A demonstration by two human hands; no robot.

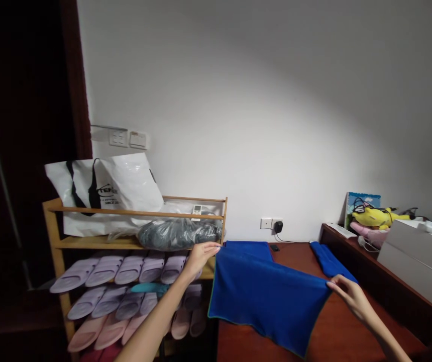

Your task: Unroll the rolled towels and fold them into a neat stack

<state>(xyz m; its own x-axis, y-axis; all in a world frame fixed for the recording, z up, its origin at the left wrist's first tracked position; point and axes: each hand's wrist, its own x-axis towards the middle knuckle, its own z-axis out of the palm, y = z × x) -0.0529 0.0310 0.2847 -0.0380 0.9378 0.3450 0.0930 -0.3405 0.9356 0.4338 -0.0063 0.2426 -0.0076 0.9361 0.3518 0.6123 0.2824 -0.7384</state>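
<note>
A blue towel [268, 296] with a thin green edge hangs stretched between my two hands over the reddish-brown desk. My left hand [201, 256] pinches its upper left corner, close to the shoe rack. At the upper right corner, my right hand [347, 294] holds the cloth between thumb and fingers, a little lower than the left. Behind it, another blue cloth [249, 249] lies flat on the desk against the wall, partly hidden. A folded blue cloth [329, 260] rests farther right, along the raised ledge.
On the left, a wooden rack [56, 241] carries lilac slippers [105, 271], pink slippers, a white bag [106, 193] and a dark plastic-wrapped bundle [178, 232]. A black plug [278, 227] sits in the wall socket. A white box [415, 261] and yellow plush toy [372, 217] occupy the right ledge.
</note>
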